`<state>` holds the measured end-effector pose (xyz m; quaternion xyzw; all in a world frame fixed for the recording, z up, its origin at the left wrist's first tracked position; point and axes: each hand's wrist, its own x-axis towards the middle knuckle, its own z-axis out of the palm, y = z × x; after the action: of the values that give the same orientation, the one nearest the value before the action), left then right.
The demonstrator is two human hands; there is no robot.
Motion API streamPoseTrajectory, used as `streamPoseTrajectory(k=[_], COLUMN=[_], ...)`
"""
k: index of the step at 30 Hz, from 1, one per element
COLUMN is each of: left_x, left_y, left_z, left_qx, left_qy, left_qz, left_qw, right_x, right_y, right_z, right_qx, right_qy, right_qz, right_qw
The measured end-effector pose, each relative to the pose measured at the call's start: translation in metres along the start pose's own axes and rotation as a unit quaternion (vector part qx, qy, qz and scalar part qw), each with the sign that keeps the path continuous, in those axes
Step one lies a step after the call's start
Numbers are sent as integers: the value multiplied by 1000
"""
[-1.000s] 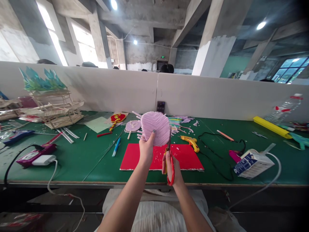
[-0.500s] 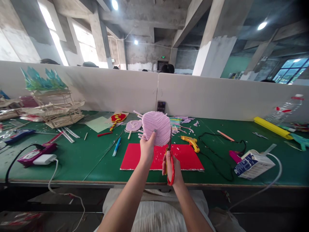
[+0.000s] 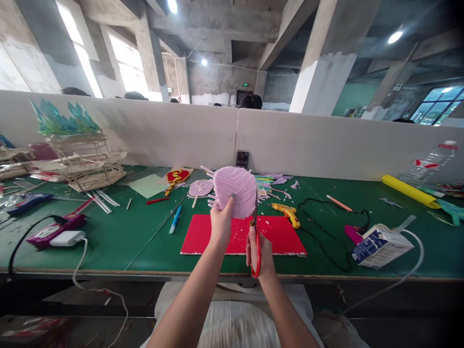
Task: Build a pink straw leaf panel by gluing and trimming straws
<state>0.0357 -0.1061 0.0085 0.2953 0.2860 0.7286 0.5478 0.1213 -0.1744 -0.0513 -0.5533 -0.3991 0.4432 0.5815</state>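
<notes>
My left hand (image 3: 222, 221) grips a round, ribbed lilac piece (image 3: 235, 189) that looks made of fuzzy pipe cleaners, thumb on its near face. Loose strip ends stick out at its left side. In my right hand (image 3: 265, 252) is a pair of scissors (image 3: 257, 256) with red handles, blades pointing up along the right edge of the piece. Whether the blades touch it I cannot tell. Below both hands a red board (image 3: 210, 239) lies on the green table (image 3: 145, 256), with small pale scraps on it.
A yellow glue gun (image 3: 288, 214) with a black cord lies right of the board. A blue pen (image 3: 175, 220), a red-and-yellow fan shape (image 3: 177, 176) and another lilac piece (image 3: 200, 188) lie left. A carton (image 3: 380, 247) stands right; a purple power strip (image 3: 58, 231) sits left.
The scissors' blades and handles have come closer together in my right hand. My left hand and the lilac piece have barely moved.
</notes>
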Motion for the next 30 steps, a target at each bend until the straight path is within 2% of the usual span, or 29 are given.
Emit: streamPoseTrajectory(k=[14,18,24,30], left_x=[3,4,6,1], left_y=[-1,0,1,3], left_z=[2,0,-3,-2], left_qx=[-18,-9,-7,2], left_qy=[-3,4,1,-11], left_qz=[-12,-17,-13,-33], left_qw=[1000,1000,1000,999], right_x=[-2,2,10,13], right_y=[-9,-5,1,2], right_z=[2,2,0,-2], right_qx=[22,14,23,51], right_qy=[7,14,-50,-64], right_qz=[29,12,-3,-12], right_qw=[999,1000,998,997])
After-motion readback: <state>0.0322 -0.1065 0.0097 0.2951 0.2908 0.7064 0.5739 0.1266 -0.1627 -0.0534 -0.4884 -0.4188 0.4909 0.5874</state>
